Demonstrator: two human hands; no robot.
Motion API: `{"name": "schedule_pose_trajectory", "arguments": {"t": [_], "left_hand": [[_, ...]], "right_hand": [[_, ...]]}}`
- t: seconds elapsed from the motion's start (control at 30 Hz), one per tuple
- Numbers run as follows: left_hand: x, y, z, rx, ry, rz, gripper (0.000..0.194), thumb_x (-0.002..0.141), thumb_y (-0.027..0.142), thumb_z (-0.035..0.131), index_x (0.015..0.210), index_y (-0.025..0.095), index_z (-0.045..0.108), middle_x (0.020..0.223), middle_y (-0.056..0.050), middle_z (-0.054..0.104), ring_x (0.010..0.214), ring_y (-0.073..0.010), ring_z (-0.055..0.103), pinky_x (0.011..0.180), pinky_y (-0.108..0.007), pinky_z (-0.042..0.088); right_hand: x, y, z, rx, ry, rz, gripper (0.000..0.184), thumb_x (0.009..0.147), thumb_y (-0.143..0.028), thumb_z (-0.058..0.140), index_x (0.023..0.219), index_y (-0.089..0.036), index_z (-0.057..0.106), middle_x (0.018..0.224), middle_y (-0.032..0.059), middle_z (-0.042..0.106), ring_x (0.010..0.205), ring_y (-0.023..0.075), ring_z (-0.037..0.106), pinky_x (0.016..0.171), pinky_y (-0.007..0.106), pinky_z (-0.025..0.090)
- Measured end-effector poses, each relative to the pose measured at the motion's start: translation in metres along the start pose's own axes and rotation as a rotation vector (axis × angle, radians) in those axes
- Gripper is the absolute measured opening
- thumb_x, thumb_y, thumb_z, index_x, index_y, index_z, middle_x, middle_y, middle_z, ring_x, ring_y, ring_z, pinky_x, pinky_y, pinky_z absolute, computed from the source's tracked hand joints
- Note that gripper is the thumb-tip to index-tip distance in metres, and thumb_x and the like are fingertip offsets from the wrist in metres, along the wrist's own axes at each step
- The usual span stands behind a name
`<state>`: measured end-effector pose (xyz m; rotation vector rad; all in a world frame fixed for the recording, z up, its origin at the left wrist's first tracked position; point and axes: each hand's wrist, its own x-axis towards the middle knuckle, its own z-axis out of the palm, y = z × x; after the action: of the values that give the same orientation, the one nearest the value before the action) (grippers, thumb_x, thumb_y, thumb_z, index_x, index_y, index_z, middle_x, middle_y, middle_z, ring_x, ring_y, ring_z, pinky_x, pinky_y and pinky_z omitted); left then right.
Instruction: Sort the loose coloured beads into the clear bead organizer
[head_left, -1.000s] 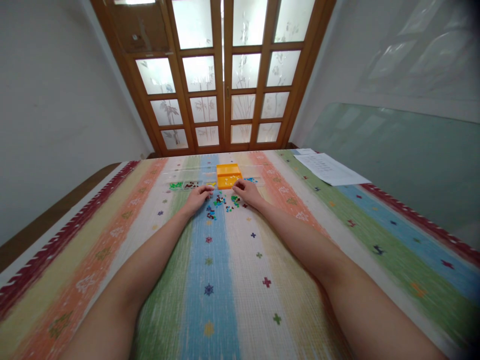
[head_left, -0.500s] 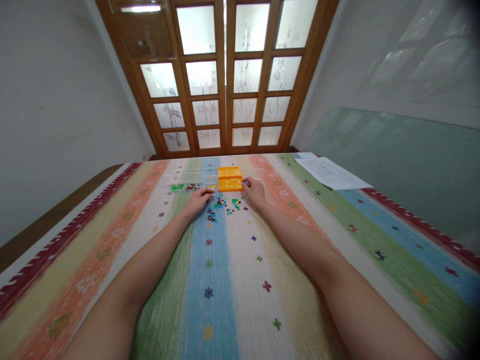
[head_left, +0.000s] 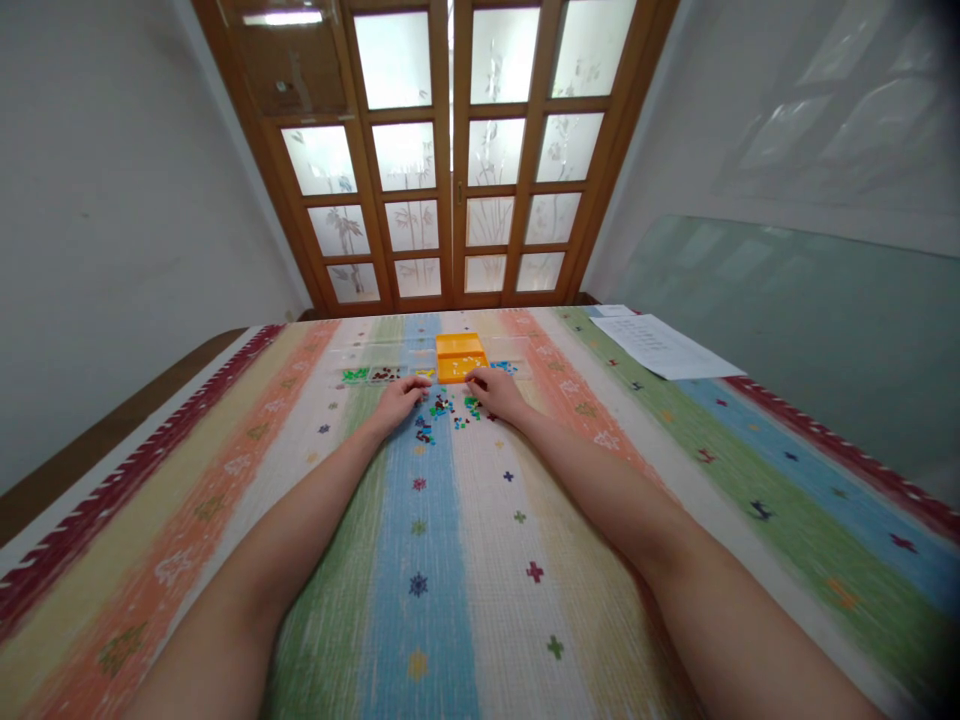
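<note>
My left hand (head_left: pixel 402 400) rests on the cloth, just in front of a clear compartment with yellow pieces (head_left: pixel 424 373). Its fingers are loosely bent, with thumb and forefinger slightly apart and nothing visible between them. My right hand (head_left: pixel 498 392) is at the front right corner of an open orange box (head_left: pixel 460 344), its fingers pinched together over a loose group of small green and blue pieces (head_left: pixel 471 404). Whatever those fingertips hold is too small to make out. White pieces (head_left: pixel 471 362) lie inside the box. More mixed loose pieces (head_left: pixel 439 405) are scattered between the hands.
Clear compartments hold green pieces (head_left: pixel 355 376) and brown pieces (head_left: pixel 385 374) on the left. Blue pieces (head_left: pixel 504 367) sit in another, right of the orange box. Printed sheets (head_left: pixel 660 345) lie at the table's right. A striped tablecloth (head_left: pixel 420 620) covers the table.
My right hand has moved left and slightly towards me, from the compartment of blue pieces to the front of the orange box, uncovering the blue pieces. My left hand has stayed in place.
</note>
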<state>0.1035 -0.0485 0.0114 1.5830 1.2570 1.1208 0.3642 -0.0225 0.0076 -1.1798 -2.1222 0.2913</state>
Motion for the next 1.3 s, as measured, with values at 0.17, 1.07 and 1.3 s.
{"name": "schedule_pose_trajectory", "arguments": {"t": [0.17, 1.07, 1.3], "left_hand": [[-0.011, 0.006, 0.004, 0.339, -0.102, 0.253, 0.027, 0.080, 0.018, 0.060, 0.099, 0.023, 0.078, 0.098, -0.006, 0.072, 0.094, -0.0235, 0.064, 0.095, -0.037, 0.048], [-0.020, 0.011, 0.011, 0.571, -0.229, 0.439, 0.036, 0.089, 0.017, 0.056, 0.116, 0.027, 0.076, 0.110, -0.007, 0.067, 0.107, -0.0248, 0.062, 0.103, -0.038, 0.047], [-0.017, 0.009, 0.010, 0.664, -0.246, 0.442, 0.036, 0.091, 0.017, 0.053, 0.118, 0.025, 0.074, 0.112, -0.007, 0.067, 0.108, -0.0232, 0.063, 0.103, -0.037, 0.048]], "right_hand": [[-0.001, -0.014, 0.007, 0.025, -0.077, -0.144, 0.019, 0.094, -0.021, 0.058, 0.099, -0.021, 0.076, 0.102, 0.0072, 0.075, 0.096, 0.0212, 0.066, 0.087, 0.031, 0.045], [-0.004, 0.012, -0.015, 0.021, -0.265, -0.044, 0.011, 0.085, -0.024, 0.061, 0.077, -0.020, 0.067, 0.068, -0.0016, 0.065, 0.062, 0.0132, 0.054, 0.060, 0.023, 0.034], [-0.003, 0.004, -0.009, -0.031, -0.189, 0.030, 0.014, 0.091, -0.024, 0.060, 0.091, -0.019, 0.073, 0.081, 0.0023, 0.072, 0.071, 0.0144, 0.059, 0.066, 0.023, 0.038]]}}
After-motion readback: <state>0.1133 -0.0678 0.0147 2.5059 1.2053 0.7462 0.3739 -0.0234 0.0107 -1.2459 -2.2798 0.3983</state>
